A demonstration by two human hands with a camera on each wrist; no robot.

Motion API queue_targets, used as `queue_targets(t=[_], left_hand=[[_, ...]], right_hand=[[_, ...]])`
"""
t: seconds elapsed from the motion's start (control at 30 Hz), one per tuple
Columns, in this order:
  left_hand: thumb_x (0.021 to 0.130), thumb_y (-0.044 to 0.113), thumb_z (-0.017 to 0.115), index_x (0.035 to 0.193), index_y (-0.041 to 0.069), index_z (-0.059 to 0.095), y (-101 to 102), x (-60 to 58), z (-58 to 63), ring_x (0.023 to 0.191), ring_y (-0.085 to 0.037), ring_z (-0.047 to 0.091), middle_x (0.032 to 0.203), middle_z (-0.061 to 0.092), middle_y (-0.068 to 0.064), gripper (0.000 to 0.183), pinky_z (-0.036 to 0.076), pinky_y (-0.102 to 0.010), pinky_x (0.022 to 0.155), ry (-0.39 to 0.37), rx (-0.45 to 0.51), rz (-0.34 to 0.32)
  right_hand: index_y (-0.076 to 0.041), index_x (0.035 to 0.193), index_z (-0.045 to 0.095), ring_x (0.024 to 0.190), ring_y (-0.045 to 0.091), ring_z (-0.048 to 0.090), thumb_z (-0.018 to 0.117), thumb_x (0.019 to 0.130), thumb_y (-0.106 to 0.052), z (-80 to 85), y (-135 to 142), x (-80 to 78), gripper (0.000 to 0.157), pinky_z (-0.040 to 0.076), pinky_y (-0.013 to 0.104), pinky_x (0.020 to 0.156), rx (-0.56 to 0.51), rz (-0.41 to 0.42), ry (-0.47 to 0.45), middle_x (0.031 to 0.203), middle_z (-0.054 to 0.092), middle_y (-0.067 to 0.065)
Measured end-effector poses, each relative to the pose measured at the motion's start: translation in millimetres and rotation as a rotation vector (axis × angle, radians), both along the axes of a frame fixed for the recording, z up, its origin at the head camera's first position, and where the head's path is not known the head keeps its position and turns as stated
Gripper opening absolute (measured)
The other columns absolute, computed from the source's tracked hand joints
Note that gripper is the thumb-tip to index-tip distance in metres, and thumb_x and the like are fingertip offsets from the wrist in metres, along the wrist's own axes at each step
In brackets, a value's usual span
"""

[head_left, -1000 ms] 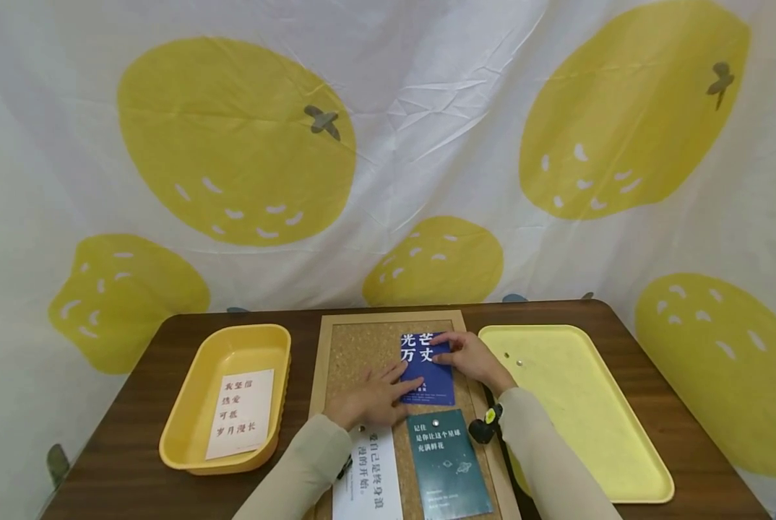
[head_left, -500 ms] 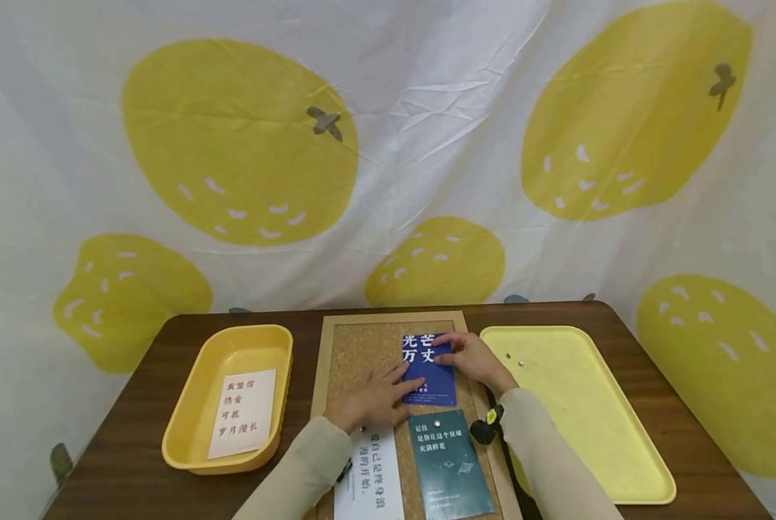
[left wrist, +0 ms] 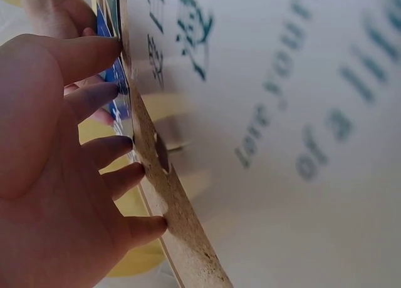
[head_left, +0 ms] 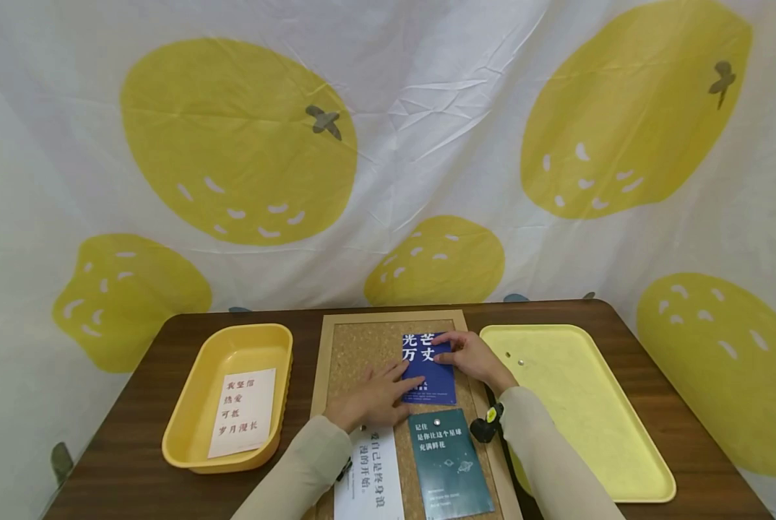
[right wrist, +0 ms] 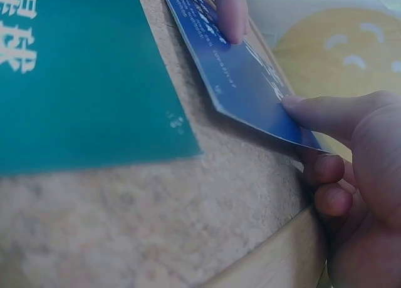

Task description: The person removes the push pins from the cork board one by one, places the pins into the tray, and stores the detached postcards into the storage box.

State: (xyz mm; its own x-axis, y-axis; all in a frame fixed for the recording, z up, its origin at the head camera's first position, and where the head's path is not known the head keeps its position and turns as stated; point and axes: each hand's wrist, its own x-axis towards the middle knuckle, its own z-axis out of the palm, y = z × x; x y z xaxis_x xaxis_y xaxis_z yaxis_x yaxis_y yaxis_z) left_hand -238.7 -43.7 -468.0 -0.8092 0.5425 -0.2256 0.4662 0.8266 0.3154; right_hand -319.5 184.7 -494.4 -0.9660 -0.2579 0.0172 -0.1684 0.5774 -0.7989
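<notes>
A dark blue card (head_left: 435,386) with white characters lies near the top right of a wood-framed corkboard (head_left: 362,347). My left hand (head_left: 376,397) spreads its fingers over the board, fingertips on the card's left part. From the right, my right hand (head_left: 471,359) pinches the card's upper right edge; in the right wrist view the thumb (right wrist: 326,116) lies on its face while other fingers curl at its edge. Below it a teal card (head_left: 453,469) carries a silver pushpin (head_left: 436,422). A white card (head_left: 378,484) lies beneath my left wrist, partly hidden.
Left of the board stands a yellow basket (head_left: 175,426) holding a white card (head_left: 241,415) with red-brown characters. At the right a pale yellow tray (head_left: 596,426) bears small pins (head_left: 521,362) near its left edge. A lemon-print cloth (head_left: 420,159) hangs behind the table.
</notes>
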Motion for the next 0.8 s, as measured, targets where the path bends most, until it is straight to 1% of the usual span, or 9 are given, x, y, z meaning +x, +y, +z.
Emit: queue_targets(t=[0.07,0.2,0.4,0.6,0.7,0.8], left_hand=[[0.1,0.038,0.055,0.155,0.033,0.035,-0.3,0.3,0.7,0.153,-0.024,0.012,0.166,0.017,-0.003,0.058,0.009,-0.055,0.122,0.001,0.001,0.0],[0.1,0.038,0.055,0.154,0.031,0.037,-1.2,1.5,2.4,0.153,-0.024,0.012,0.166,0.017,-0.004,0.057,0.011,-0.054,0.122,0.01,0.008,-0.002],[0.1,0.036,0.056,0.153,0.027,0.039,-3.3,4.8,8.4,0.153,-0.027,0.014,0.165,0.019,-0.007,0.057,0.013,-0.055,0.122,0.034,0.041,-0.013],[0.1,0.034,0.056,0.153,0.024,0.04,-7.2,9.0,18.5,0.151,-0.028,0.021,0.163,0.024,-0.011,0.057,0.018,-0.056,0.12,0.073,0.054,-0.042],[0.1,0.033,0.056,0.153,0.022,0.04,-10.3,10.2,22.9,0.149,-0.029,0.026,0.162,0.028,-0.011,0.056,0.022,-0.054,0.119,0.107,0.062,-0.065],[0.1,0.031,0.057,0.152,0.018,0.042,-14.4,11.3,27.0,0.147,-0.03,0.031,0.16,0.032,-0.012,0.055,0.027,-0.051,0.119,0.125,0.103,-0.08]], right_hand=[[-0.008,0.113,0.073,0.074,0.019,0.048,0.076,0.085,-0.011,-0.4,0.0,-0.4,0.028,0.035,0.03,0.066,-0.003,0.001,0.0,0.08,0.058,0.005],[-0.01,0.112,0.074,0.074,0.02,0.048,0.076,0.085,-0.011,-0.6,-0.4,-0.9,0.027,0.035,0.03,0.067,-0.002,-0.01,-0.01,0.08,0.058,0.005],[-0.01,0.112,0.074,0.076,0.02,0.049,0.076,0.086,-0.011,-1.5,-0.7,-1.0,0.027,0.036,0.031,0.067,-0.004,-0.005,-0.007,0.084,0.061,0.005],[-0.01,0.112,0.074,0.076,0.019,0.05,0.076,0.085,-0.01,-0.4,-0.2,0.1,0.027,0.036,0.03,0.067,-0.013,-0.005,-0.009,0.086,0.064,0.006],[-0.01,0.113,0.074,0.077,0.02,0.05,0.076,0.086,-0.01,0.8,-0.3,0.6,0.027,0.037,0.03,0.067,-0.017,-0.007,-0.013,0.089,0.065,0.006],[-0.01,0.113,0.074,0.078,0.02,0.05,0.076,0.086,-0.01,1.5,-1.3,1.0,0.027,0.037,0.03,0.068,-0.022,-0.007,-0.018,0.089,0.065,0.006]])
